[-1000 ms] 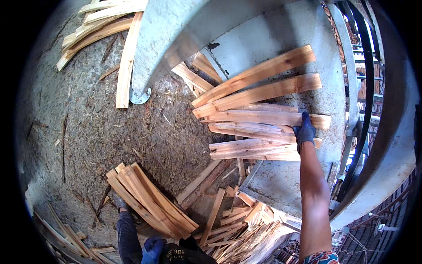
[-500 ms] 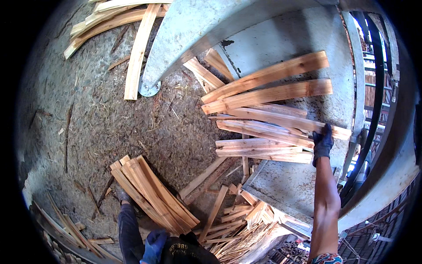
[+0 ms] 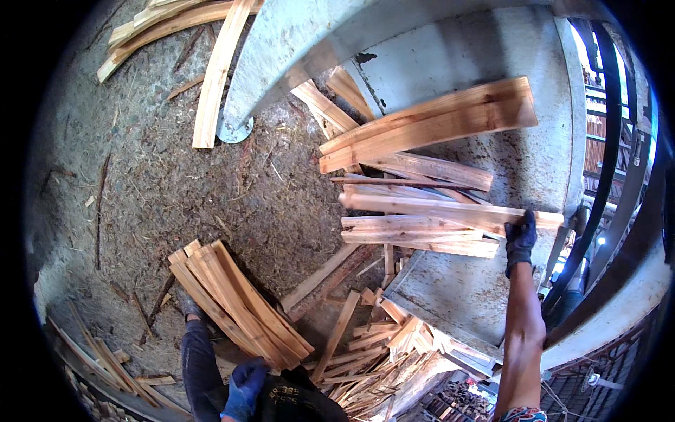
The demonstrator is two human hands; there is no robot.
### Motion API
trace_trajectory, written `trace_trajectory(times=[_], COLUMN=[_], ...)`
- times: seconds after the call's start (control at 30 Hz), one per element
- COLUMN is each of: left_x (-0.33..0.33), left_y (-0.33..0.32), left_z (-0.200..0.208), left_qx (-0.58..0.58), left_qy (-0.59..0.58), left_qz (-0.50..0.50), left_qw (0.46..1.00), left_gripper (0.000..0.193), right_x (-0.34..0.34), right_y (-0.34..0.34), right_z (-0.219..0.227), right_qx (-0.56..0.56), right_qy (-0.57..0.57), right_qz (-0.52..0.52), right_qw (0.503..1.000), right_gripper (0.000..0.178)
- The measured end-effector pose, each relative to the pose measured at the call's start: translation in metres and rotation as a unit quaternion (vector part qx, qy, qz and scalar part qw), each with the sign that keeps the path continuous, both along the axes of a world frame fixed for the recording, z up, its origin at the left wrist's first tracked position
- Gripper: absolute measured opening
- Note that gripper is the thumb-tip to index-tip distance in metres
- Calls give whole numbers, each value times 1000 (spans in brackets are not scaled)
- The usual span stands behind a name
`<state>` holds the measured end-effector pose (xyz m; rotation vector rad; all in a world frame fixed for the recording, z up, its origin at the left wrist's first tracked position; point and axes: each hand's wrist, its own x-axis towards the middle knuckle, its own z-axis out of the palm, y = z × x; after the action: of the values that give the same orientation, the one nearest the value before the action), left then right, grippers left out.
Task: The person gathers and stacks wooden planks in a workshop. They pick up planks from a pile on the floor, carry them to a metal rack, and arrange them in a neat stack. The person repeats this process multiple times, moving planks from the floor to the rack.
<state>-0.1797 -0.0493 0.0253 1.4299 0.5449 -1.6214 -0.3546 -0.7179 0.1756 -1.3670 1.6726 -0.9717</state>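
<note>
My right hand (image 3: pixel 520 238), in a dark glove, reaches out on a stretched arm and grips the right end of a long wooden slat (image 3: pixel 450 208). That slat lies across other slats on the grey metal table (image 3: pixel 450 288). Below it are more pale slats (image 3: pixel 415 233), and above it two wide brown slats (image 3: pixel 429 126) lie edge to edge. My left hand (image 3: pixel 246 383), in a blue glove, is held near my body with its fingers curled in and nothing visible in them. Next to it leans a bundle of slats (image 3: pixel 239 302).
A curved grey metal part (image 3: pixel 281 56) arches over the table's far side. More slats (image 3: pixel 218 77) lie at the far left. A heap of offcuts (image 3: pixel 380 344) sits below the table, and dark bars (image 3: pixel 609 119) run along the right. Bark litters the floor (image 3: pixel 169 183).
My right hand has drawn its slat a little toward me, onto the lower slats. The two wide brown slats, apart before, now lie together. My left hand stays by my body.
</note>
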Motion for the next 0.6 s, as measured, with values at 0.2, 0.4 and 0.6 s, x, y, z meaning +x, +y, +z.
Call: trace_trajectory(times=[0.2, 0.4, 0.6], left_x=[13, 8, 33], left_y=[-1, -2, -12], left_z=[3, -3, 20], left_qx=[-124, -39, -61], left_qy=[-128, 47, 94], left_qz=[-100, 45, 87], left_qw=[979, 997, 990], left_gripper=[22, 23, 22], right_x=[57, 49, 119], right_y=[50, 59, 113], right_z=[-63, -97, -184], right_qx=[-43, 232, 344], right_qy=[43, 293, 71], right_qz=[48, 113, 106], right_qw=[997, 921, 930], right_gripper=[32, 31, 35])
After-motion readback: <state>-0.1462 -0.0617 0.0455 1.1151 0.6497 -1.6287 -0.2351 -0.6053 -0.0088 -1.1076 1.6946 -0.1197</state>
